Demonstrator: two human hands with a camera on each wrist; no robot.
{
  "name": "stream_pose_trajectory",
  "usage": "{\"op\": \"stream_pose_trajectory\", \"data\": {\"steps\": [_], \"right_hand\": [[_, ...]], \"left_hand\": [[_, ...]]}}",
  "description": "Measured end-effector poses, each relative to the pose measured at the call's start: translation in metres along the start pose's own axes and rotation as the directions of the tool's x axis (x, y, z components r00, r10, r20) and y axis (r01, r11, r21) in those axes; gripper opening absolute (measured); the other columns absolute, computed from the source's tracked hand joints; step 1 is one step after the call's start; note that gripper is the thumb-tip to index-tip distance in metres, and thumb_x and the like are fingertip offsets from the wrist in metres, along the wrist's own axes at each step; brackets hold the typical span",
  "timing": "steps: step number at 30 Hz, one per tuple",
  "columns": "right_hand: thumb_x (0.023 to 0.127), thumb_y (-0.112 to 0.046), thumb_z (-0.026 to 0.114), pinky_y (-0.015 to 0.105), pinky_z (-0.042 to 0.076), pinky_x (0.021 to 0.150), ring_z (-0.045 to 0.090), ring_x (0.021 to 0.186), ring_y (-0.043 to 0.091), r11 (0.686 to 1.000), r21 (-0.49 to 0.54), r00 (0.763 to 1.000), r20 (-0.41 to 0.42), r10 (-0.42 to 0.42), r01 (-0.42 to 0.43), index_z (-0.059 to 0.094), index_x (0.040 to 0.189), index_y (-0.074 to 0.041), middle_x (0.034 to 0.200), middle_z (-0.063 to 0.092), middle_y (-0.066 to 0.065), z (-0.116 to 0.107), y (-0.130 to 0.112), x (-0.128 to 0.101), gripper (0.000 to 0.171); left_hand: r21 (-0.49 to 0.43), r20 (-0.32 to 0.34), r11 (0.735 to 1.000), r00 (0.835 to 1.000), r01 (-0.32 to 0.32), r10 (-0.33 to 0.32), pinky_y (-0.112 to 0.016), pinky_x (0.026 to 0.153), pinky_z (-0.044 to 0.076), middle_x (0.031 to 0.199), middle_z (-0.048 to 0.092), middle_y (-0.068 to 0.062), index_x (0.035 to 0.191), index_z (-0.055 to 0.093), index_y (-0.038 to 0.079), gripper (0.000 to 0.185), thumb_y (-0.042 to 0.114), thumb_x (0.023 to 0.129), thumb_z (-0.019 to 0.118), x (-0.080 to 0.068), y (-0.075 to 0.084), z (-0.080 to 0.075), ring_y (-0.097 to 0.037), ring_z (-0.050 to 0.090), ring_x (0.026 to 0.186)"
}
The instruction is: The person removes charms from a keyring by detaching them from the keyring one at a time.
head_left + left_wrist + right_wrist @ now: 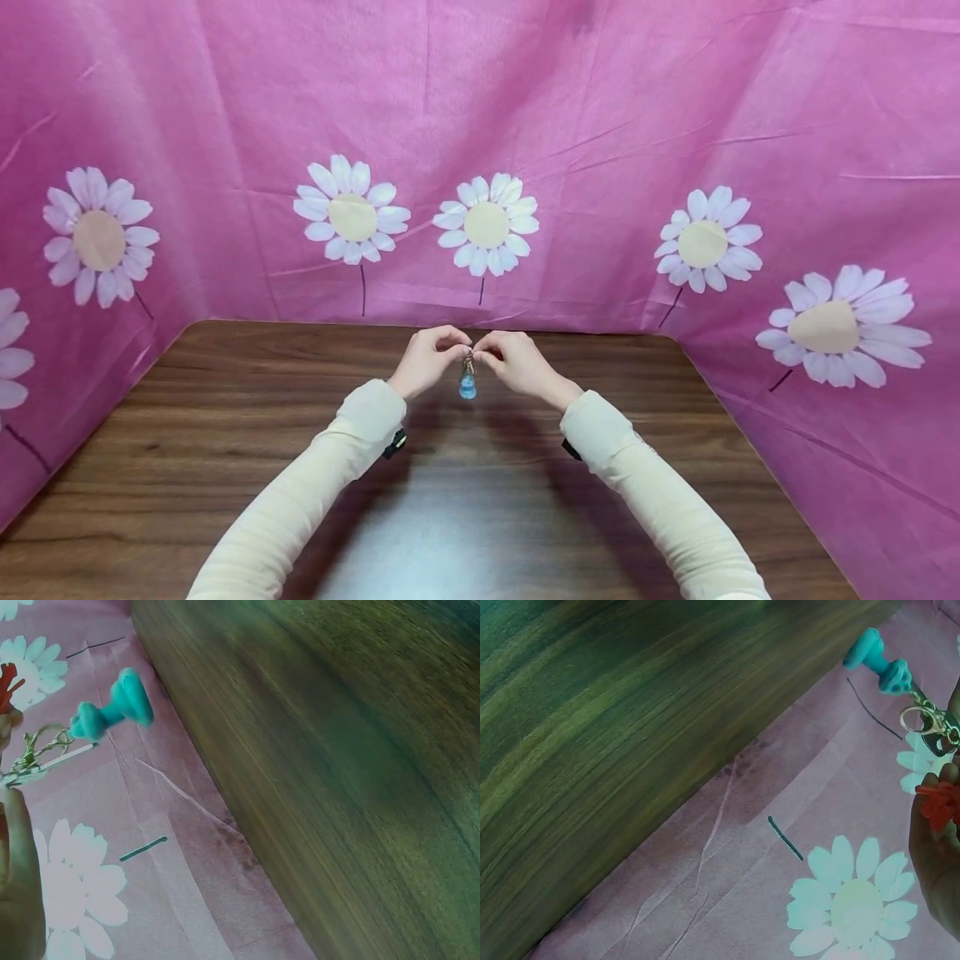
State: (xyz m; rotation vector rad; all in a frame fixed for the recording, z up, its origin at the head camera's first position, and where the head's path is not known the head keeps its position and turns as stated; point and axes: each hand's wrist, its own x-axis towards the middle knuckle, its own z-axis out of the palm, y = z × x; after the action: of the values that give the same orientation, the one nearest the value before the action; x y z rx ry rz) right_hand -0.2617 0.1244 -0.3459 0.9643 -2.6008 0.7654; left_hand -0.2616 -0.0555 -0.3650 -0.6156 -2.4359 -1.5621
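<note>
A keychain hangs between my two hands above the table. Its blue dumbbell-shaped charm [468, 387] dangles at the bottom, and a gold clasp and chain [928, 720] join it at the top. My left hand [427, 358] pinches the top of the keychain between thumb and fingertips. From the other side, my right hand [519, 362] pinches at the same spot. A small red piece [939, 804] shows at the right hand's fingers; its kind is unclear. Fingertips partly hide the upper end of the keychain.
Beneath the hands lies a dark wood-grain table [247, 433]. Pink cloth [600, 100] printed with white daisies stands round its back and sides. Dark bands with devices sit below both sleeve cuffs.
</note>
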Motion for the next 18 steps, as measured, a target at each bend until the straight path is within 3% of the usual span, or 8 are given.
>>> {"op": "stream_pose_trajectory", "data": {"steps": [6, 11, 18], "right_hand": [[0.083, -0.015, 0.066, 0.025, 0.045, 0.064, 0.056, 0.069, 0.008, 0.999, -0.030, 1.000, -0.003, -0.015, 0.015, 0.071, 0.089, -0.010, 0.081, 0.068, 0.000, -0.0026, -0.0021, 0.0013, 0.009], [0.082, -0.012, 0.067, 0.029, 0.047, 0.065, 0.058, 0.069, 0.010, 0.995, -0.086, 0.998, -0.033, -0.053, 0.050, 0.070, 0.087, -0.009, 0.080, 0.067, 0.000, -0.0042, -0.0025, 0.0018, 0.006], [0.083, -0.011, 0.066, 0.031, 0.047, 0.067, 0.057, 0.071, 0.012, 0.992, -0.113, 0.997, -0.050, -0.063, 0.057, 0.067, 0.085, -0.009, 0.081, 0.065, 0.000, -0.0038, -0.0017, -0.0002, 0.003]], "left_hand": [[-0.019, -0.065, 0.999, 0.997, -0.037, 0.035, -0.024, 0.066, 0.053, 0.084, 0.069, -0.010, 0.086, 0.065, 0.003, 0.004, 0.004, 0.085, 0.062, 0.0003, -0.0026, 0.0032, -0.021, 0.066, 0.071], [-0.062, -0.110, 0.998, 0.994, 0.001, -0.008, -0.031, 0.069, 0.054, 0.082, 0.069, -0.012, 0.085, 0.065, 0.002, 0.004, 0.004, 0.084, 0.062, 0.0014, -0.0016, 0.0037, -0.027, 0.067, 0.072], [-0.189, -0.054, 0.979, 0.994, 0.080, -0.091, -0.040, 0.074, 0.054, 0.086, 0.066, -0.017, 0.090, 0.063, -0.003, 0.007, 0.000, 0.086, 0.059, 0.0014, -0.0004, 0.0060, -0.022, 0.066, 0.074]]}}
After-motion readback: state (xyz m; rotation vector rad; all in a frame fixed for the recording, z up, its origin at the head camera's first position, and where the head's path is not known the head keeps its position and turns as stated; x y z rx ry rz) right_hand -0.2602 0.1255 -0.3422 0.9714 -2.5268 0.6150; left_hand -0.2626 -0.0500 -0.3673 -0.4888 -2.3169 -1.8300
